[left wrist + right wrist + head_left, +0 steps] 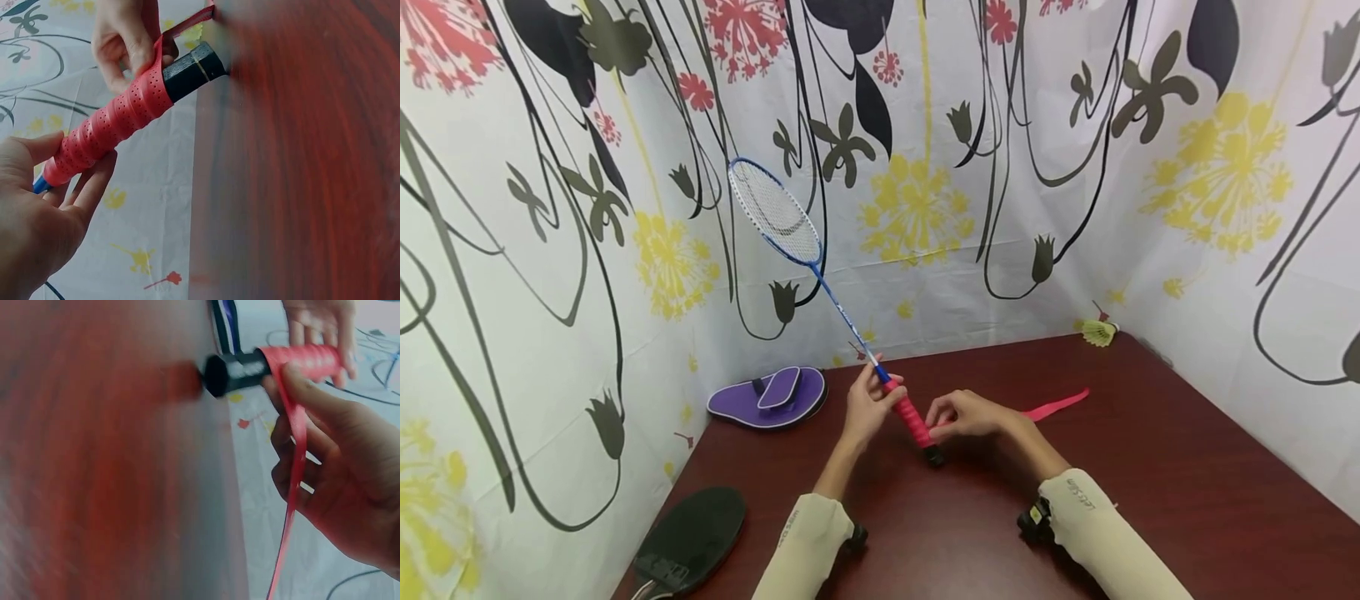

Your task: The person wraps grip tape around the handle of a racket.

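Note:
A blue badminton racket slants up to the left, its white-strung head high and its black butt end near the table. Perforated red grip tape wraps most of the handle in spiral ridges; the black end is bare. My left hand holds the upper part of the wrapped handle between thumb and fingers. Near the lower edge of the wrap, my right hand pinches the tape. From there a loose red strip hangs down in the right wrist view and trails rightward in the head view.
On the dark red table, a purple paddle case lies at the back left and a black table tennis paddle at the front left. A yellow shuttlecock sits in the far right corner. Flower-patterned curtains enclose the table.

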{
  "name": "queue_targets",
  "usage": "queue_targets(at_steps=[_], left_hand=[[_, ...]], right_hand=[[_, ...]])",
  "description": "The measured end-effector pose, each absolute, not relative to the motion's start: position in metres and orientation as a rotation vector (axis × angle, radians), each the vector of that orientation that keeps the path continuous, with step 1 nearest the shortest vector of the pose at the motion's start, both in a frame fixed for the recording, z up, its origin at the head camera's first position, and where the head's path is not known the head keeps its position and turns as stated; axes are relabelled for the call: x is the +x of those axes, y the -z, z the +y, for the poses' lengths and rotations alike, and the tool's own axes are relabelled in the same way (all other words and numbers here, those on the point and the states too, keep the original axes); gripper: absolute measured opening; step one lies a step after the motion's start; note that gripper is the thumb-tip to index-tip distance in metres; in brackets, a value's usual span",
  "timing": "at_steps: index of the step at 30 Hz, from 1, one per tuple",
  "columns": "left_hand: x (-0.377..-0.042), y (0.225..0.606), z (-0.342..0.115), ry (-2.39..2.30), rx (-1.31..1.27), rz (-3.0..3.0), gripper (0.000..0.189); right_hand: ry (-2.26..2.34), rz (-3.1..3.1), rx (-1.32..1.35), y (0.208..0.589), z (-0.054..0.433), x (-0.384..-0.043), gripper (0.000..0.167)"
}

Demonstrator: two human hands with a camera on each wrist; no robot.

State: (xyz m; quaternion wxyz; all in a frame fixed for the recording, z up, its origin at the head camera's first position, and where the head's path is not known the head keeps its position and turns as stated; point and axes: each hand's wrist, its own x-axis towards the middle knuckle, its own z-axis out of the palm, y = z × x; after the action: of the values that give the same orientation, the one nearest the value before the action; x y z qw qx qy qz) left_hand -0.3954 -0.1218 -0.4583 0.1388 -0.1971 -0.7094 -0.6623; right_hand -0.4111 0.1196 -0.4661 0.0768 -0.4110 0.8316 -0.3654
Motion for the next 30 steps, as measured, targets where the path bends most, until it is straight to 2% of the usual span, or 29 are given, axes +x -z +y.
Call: queue_targets(at_steps=[4, 12, 20, 30], left_hand=[[-0.398, 0.457, -0.127, 1.923, -0.604, -2.071, 0.077], [-0.397, 0.456, -0.134, 2.052, -0.674, -2.116, 0.074], [-0.394, 0.451, -0.136, 2.108, -0.828, -2.098, 0.074], [-0.392, 0.448, -0.138, 2.138, -0.859, -2.129, 0.071]], right_hand=[[1.076, 2.513, -1.283, 0.465, 0.125, -0.414, 0.01], [1.041, 2.552, -1.267, 0.468, 0.124, -0.415, 0.013], [1.014, 2.538, -1.255, 0.469, 0.12, -0.413, 0.019], [0.953, 2.505, -1.204, 0.468, 0.114, -0.407, 0.027]])
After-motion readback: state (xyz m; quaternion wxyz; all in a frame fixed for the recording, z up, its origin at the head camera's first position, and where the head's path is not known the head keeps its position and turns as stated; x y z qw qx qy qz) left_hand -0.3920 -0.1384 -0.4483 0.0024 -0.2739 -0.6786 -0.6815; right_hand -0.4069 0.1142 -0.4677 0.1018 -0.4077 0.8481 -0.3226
